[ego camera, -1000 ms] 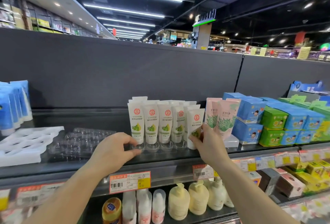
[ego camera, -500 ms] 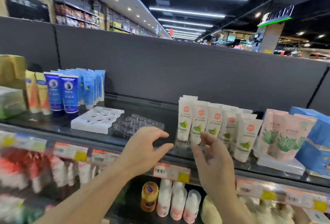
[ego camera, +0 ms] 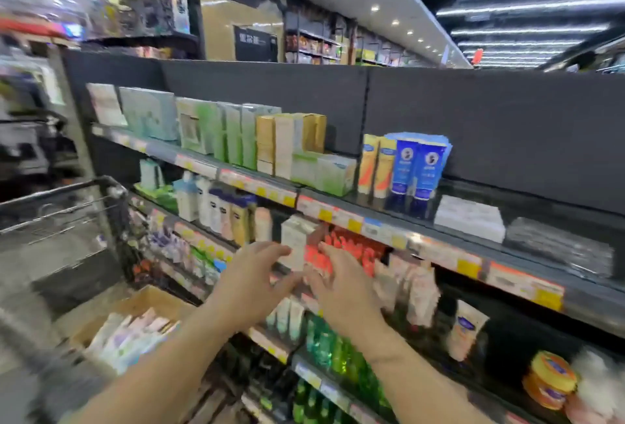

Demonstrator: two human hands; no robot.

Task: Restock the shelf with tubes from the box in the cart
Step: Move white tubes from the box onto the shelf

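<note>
frame: heavy motion blur, worst at left edge and lower left; fine detail unreadable.
left hand point(ego camera: 252, 283): centre of frame, fingers spread and loosely bent, holding nothing, palm turned toward the other hand.
right hand point(ego camera: 341, 291): just right of the left one, fingers extended and splayed, holding nothing; fingertips of the two hands near each other, can't tell if they touch.
both hands: in mid-air in front of the middle shelves, not visibly in contact with any product.
box point(ego camera: 135, 308): brown cardboard, open top, lower left of frame, left of and below the left forearm.
tubes point(ego camera: 130, 339): pale white/pink/lilac, lying packed inside the box; blurred, count unclear.
cart point(ego camera: 57, 220): wire basket at left edge, metal rim above the box; whether the box sits inside it can't be told through the blur.
shelf point(ego camera: 456, 241): top tier runs from upper left down to right edge, price tags along its front lip.
top tier stock: green and gold cartons point(ego camera: 257, 139) at left, yellow tubes then blue tubes point(ego camera: 417, 166) standing upright mid-right.
white tray point(ego camera: 470, 217): on the top tier right of the blue tubes, a clear plastic tray point(ego camera: 558, 247) just beside it further right.
lower tiers: bottles, red packs, green bottles, an orange-lidded jar point(ego camera: 549, 379) lower right.
</note>
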